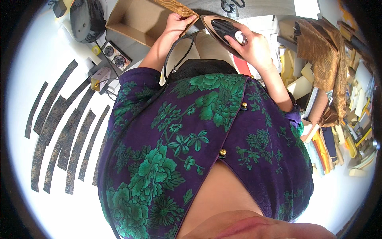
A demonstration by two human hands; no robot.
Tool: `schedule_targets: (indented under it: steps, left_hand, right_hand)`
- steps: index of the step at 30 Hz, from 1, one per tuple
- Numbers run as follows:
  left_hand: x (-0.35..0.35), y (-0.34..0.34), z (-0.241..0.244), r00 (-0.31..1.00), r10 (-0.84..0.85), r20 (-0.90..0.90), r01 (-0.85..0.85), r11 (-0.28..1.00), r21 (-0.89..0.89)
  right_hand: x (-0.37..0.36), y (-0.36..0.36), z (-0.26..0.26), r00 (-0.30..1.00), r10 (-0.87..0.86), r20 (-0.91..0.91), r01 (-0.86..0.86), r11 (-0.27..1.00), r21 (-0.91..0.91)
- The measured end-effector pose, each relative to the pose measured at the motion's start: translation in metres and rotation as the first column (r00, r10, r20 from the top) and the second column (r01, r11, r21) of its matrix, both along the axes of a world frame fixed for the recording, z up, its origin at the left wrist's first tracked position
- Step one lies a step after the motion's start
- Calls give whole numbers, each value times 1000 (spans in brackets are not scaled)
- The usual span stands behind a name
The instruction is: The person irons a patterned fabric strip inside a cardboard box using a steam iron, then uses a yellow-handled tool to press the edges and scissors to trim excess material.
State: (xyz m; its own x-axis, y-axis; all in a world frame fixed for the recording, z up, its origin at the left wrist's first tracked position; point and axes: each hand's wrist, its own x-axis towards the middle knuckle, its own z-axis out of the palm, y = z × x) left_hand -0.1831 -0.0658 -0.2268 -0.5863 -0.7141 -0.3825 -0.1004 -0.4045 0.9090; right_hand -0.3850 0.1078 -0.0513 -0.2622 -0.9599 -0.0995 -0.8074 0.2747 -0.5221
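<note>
Near the top centre my left hand (178, 24) pinches the corner of an open cardboard box (134, 18). Gold-brown patterned fabric (176, 7) covers the box wall at that corner. My right hand (253, 44) is closed around the handle of an iron (219, 30) with a dark body. The iron's tip points at the box corner, close to my left fingertips; whether they touch cannot be told. A black cable (165, 64) loops up between my arms and runs down over my clothing. The hands are above my lap, at the table's near edge.
Black-handled scissors (229, 6) lie beyond the iron. At the left are a black appliance (86, 22), a power strip (116, 56) and several dark patterned fabric strips (71, 155). Brown patterned fabric (320, 56) drapes at the right over a pile of board and paper scraps (355, 98).
</note>
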Motion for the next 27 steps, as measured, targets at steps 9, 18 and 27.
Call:
schedule_targets:
  steps: [9,18,27]
  left_hand:
    - [0,1,-5,995,-3,-97,8,999,52]
    - [-2,1,0,998,-38,-56,44,993,111]
    - [3,-3,40,978,-186,-92,188,982,18]
  right_hand:
    - [-7,-21,8,993,104,-57,-105,994,-11]
    - [1,-30,21,971,155,-183,-150,988,42]
    - [-9,-43,28,958,207,-197,-183,974,135]
